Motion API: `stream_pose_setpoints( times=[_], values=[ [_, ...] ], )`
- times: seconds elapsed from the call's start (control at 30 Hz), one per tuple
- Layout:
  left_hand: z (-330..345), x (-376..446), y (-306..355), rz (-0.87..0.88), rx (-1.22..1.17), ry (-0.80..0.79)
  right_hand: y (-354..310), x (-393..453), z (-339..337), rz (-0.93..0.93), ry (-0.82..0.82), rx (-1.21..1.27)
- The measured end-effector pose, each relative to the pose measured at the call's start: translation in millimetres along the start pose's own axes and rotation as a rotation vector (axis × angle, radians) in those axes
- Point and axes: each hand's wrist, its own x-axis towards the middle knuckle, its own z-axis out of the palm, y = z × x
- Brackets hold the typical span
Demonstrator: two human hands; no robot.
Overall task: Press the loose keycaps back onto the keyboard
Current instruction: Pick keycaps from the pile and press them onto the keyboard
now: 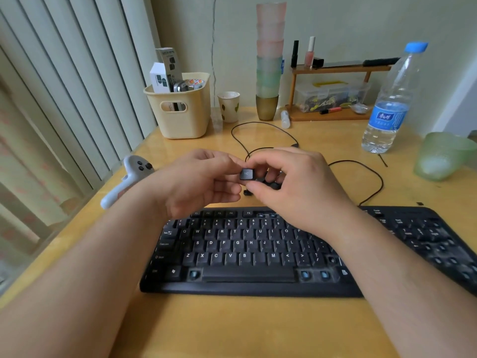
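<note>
At centre frame, your left hand (198, 182) and right hand (296, 187) together pinch one dark keycap (247, 174) between curled fingertips, above the surface (258, 329). Below them lies the black keyboard (247, 257), with open switch sockets beside its spacebar. More loose keycaps (271, 183) sit behind your right hand.

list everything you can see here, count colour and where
keyboard: 1, black, near edge of the table, several keys missing
keycap: 1, black, held above the keyboard by both hands; a few more lie under the hands
table: 1, yellow wood
basket: 1, cream, back left, holding boxes
paper cup: 1, white, beside the basket
stacked cups: 1 stack, pink to green, back centre
shelf: 1, wooden, back right
water bottle: 1, clear, blue cap, right
green cup: 1, far right
controller: 1, white, left
cable: 1, black, behind the hands
left hand: pinches the keycap
right hand: pinches the keycap
</note>
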Motion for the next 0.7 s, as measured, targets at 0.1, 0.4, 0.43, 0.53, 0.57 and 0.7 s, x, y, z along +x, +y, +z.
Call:
stream_pose_setpoints(
  times=[0.1,0.4,0.43,0.53,0.57,0.7],
  values=[
    [-1.5,-4.0,0.5,0.009,0.003,-0.025,-2.2,-0.6,0.1,-0.023,0.012,0.003],
    [-3.9,-5.6,-2.2,0.026,0.034,-0.075,-5.6,-1.9,-0.5,0.000,0.013,0.034],
    [-3.7,-5.1,-2.7,0.034,0.039,-0.084,-5.6,-1.9,-0.8,0.015,0.020,0.049],
    [-3.0,-6.0,-3.3,0.065,0.059,-0.123,-6.6,-1.7,-2.0,0.029,0.048,0.062],
    [-3.7,-6.5,-3.8,0.072,0.061,-0.136,-7.4,-1.7,-2.1,0.024,0.056,0.059],
    [-7.9,-7.9,-5.7,0.063,0.050,-0.180,-9.9,-2.0,-2.2,-0.013,0.070,0.012]
  ],
)
